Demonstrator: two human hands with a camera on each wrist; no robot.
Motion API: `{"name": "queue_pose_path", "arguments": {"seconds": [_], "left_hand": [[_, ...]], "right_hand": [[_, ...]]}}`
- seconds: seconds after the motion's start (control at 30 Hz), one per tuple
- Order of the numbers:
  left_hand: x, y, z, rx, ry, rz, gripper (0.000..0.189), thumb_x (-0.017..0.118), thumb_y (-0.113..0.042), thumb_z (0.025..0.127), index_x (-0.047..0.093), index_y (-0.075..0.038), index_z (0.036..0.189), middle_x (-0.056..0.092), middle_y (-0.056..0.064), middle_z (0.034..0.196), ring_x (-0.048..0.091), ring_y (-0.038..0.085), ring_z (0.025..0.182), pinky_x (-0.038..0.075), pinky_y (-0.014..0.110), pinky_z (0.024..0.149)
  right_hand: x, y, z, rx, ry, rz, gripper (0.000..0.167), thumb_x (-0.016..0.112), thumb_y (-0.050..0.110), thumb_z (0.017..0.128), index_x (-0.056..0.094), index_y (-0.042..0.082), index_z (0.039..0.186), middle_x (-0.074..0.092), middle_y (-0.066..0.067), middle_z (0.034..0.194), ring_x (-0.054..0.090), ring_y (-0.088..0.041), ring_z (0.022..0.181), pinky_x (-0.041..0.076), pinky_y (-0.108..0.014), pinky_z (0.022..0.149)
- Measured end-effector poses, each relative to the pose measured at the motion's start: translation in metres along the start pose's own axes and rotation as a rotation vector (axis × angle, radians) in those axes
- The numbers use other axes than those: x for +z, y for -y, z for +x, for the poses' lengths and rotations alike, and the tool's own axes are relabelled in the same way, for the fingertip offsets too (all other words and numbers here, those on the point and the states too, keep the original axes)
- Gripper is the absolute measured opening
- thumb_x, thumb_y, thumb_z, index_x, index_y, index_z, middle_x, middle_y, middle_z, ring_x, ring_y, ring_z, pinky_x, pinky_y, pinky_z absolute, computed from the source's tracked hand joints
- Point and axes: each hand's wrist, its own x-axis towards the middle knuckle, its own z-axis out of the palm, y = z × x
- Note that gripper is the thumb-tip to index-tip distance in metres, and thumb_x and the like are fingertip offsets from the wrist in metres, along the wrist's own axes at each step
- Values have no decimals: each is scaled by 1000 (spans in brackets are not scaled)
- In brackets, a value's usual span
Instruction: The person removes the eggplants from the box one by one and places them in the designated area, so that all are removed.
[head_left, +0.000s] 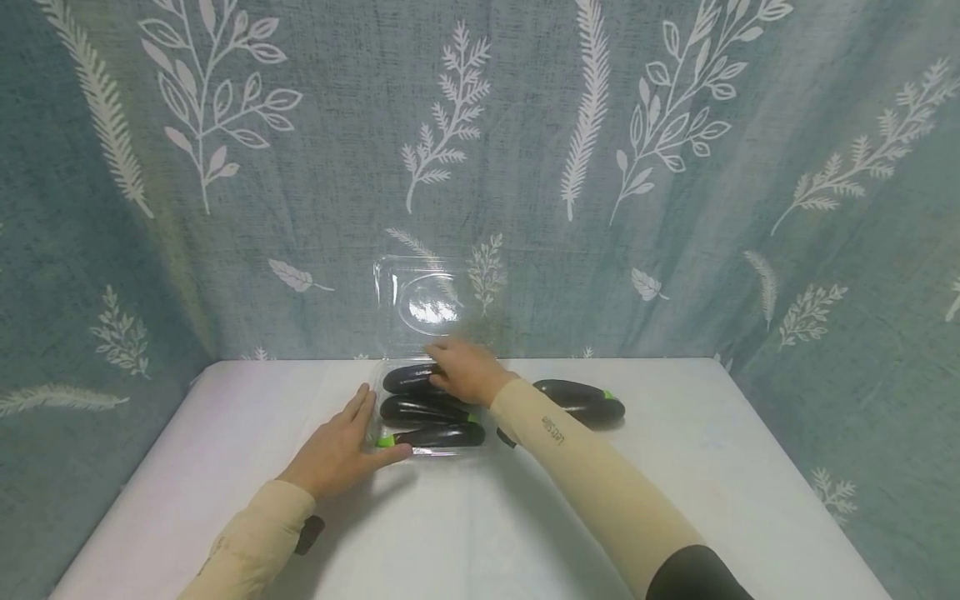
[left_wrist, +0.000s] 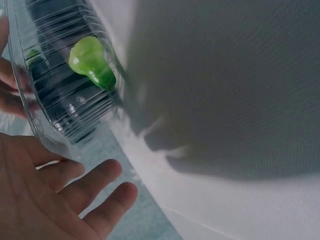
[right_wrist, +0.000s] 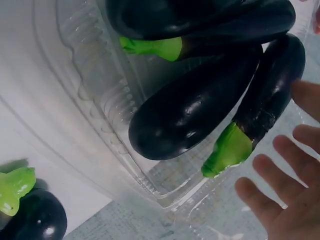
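A clear plastic clamshell box (head_left: 448,452) stands on the table with its lid (head_left: 429,304) raised at the back. Several dark eggplants (head_left: 438,435) with green caps lie inside it. My left hand (head_left: 337,450) rests against the box's left side, fingers extended and thumb along the front rim. Over the back of the box is my right hand (head_left: 468,371), slightly blurred. In the right wrist view its fingers (right_wrist: 280,195) are spread apart beside an eggplant (right_wrist: 275,90); the thumb is close to it, and I cannot tell whether they touch.
Two more eggplants (head_left: 577,400) lie on the white table (head_left: 675,467), right of the box and partly behind the right forearm. A green patterned curtain (head_left: 337,167) hangs behind the table and along both sides.
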Motion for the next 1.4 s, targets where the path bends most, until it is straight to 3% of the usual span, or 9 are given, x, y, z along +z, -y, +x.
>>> {"name": "queue_pose_path", "arguments": {"seconds": [0.17, 0.47, 0.7, 0.87, 0.97, 1.4], "left_hand": [[0, 0, 0, -1, -2, 6, 120, 55, -82, 84, 21, 6, 158, 20, 27, 164, 41, 55, 135, 38, 63, 109], [0, 0, 0, 18, -3, 5, 118, 57, -79, 85, 24, 8, 157, 22, 27, 163, 41, 53, 136, 39, 62, 109], [-1, 0, -1, 19, -2, 6, 118, 57, -80, 85, 25, 9, 156, 22, 28, 163, 42, 53, 136, 39, 61, 109], [-2, -1, -1, 16, -1, 5, 119, 55, -81, 84, 24, 9, 156, 21, 27, 163, 41, 52, 137, 39, 61, 109], [-2, -2, -2, 10, 5, 3, 120, 55, -82, 84, 23, 8, 157, 20, 27, 164, 41, 53, 136, 38, 62, 109], [-4, -4, -3, 3, 11, 2, 120, 53, -82, 84, 21, 7, 157, 19, 27, 164, 41, 55, 135, 38, 63, 108]], "right_hand": [[0, 3, -1, -10, 60, -43, 61, 56, 37, 105, 38, 10, 157, 42, -13, 158, 40, -29, 144, 29, -40, 120], [5, 4, -1, -14, 74, -63, 40, 54, 29, 107, 56, 18, 145, 44, -10, 157, 44, -28, 142, 33, -40, 118], [5, 7, -2, -50, -14, -6, 33, 69, 23, 98, 64, 15, 130, 63, -4, 133, 60, -22, 122, 47, -35, 107], [4, 14, -5, -80, -12, -9, 31, 75, 21, 94, 64, 14, 123, 69, 0, 112, 66, -17, 103, 53, -29, 93], [7, 17, -6, -82, 8, -9, 32, 74, 19, 94, 61, 14, 123, 72, -1, 107, 69, -17, 98, 55, -28, 88], [11, 19, -12, -68, 79, 24, 50, 70, 17, 98, 53, 31, 142, 67, -2, 117, 67, -18, 103, 57, -31, 86]]}}
